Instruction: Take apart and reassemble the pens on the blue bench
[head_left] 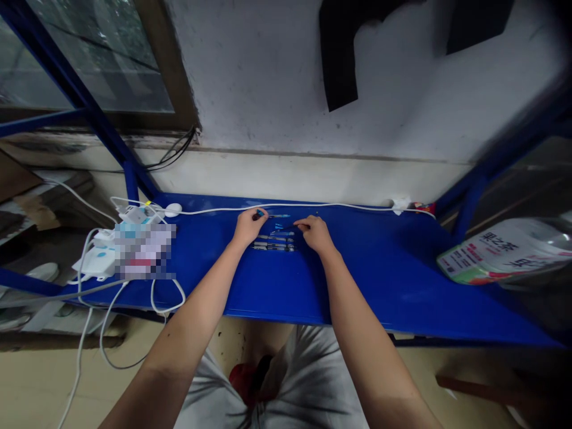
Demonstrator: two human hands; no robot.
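Head camera: I look down on a blue counter [286, 286] against a pale wall. Near its middle, my left hand [251, 225] has its grip closed on a slim pen [280, 215], which points right. Opposite, my right hand [314, 230] has thumb and forefinger brought close together beside a small blue piece [279, 226]; I cannot tell whether that grip holds anything. Just nearer than both hands, several pens [274, 239] lie side by side, running left to right. White power strips [96, 256] sit at the far left, a large labelled bottle [500, 250] lies at the right, and a white cable [326, 205] runs along the far edge.
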